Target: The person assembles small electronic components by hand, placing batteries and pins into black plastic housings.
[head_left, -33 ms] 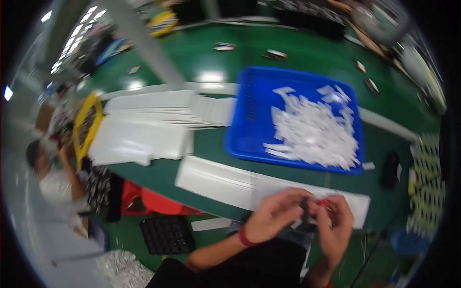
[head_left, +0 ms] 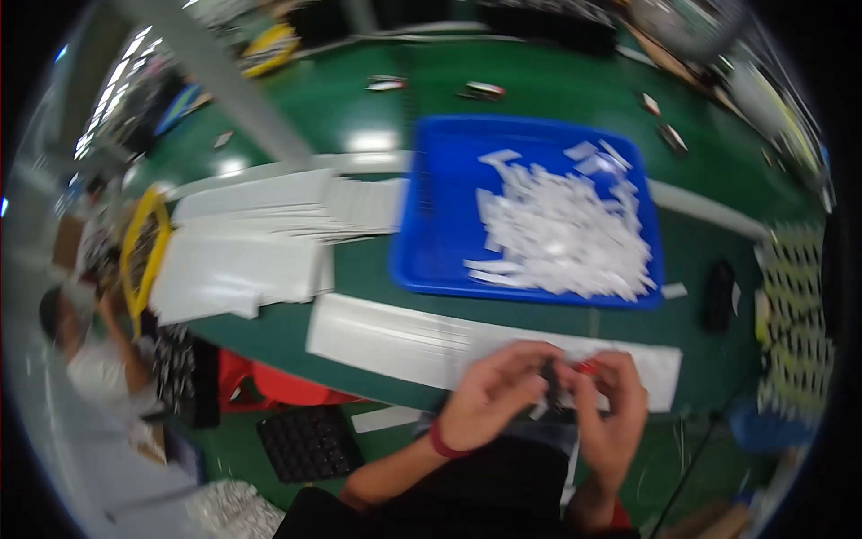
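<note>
Both my hands are close together over the near edge of the green table, above a long white sheet (head_left: 655, 364). With thumb and fingers pinched, my left hand (head_left: 489, 395) grips a small dark piece (head_left: 550, 382), smeared by motion. A small red item (head_left: 588, 367) sits between the fingertips of my right hand (head_left: 611, 413); its kind is too blurred to tell. The two hands' fingertips nearly meet, and the fingers partly hide both pieces. Just beyond, a blue tray (head_left: 440, 285) holds a heap of small white strips (head_left: 566, 234).
Stacks of white sheets (head_left: 238, 269) lie on the left of the table. A dark object (head_left: 718, 296) rests at the right, near pale green netted material (head_left: 795, 332). Below the left edge are a red stool (head_left: 292, 384) and a black crate (head_left: 310, 443). Another person (head_left: 103, 355) works far left.
The whole picture has shifted slightly to the left as my head moved. My hands keep the same pinched pose around the dark and red pieces.
</note>
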Demonstrator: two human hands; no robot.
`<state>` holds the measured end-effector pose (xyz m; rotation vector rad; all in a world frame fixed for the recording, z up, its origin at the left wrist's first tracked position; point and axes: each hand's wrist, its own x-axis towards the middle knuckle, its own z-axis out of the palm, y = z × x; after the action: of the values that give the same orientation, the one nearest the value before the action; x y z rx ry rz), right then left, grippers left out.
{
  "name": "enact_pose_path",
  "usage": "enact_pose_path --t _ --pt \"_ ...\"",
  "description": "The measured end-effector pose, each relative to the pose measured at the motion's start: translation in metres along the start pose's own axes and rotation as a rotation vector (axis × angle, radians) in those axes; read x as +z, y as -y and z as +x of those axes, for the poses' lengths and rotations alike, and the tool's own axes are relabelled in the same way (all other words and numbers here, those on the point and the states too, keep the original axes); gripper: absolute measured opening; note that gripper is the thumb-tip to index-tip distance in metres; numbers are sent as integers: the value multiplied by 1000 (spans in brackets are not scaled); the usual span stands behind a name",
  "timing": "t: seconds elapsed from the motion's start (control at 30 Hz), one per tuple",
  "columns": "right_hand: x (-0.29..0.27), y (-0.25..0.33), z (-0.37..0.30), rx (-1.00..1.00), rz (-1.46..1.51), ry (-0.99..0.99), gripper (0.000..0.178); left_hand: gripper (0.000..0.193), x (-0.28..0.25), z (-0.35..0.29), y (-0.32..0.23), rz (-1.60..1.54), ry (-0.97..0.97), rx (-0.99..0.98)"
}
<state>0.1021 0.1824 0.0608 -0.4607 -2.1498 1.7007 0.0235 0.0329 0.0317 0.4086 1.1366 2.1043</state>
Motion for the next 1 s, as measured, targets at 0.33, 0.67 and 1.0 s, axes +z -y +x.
enact_pose_path --t 0.33,0.67,1.0 --pt "-5 7 -2 -466 -364 -35 44 36 3 2 12 -38 -11 40" --pt "-10 2 -7 -365 -110 -15 40 24 -1 3 13 8 116 130" --pt "-5 0 -8 -341 -135 1 38 20 -4 4 11 94 110 186"
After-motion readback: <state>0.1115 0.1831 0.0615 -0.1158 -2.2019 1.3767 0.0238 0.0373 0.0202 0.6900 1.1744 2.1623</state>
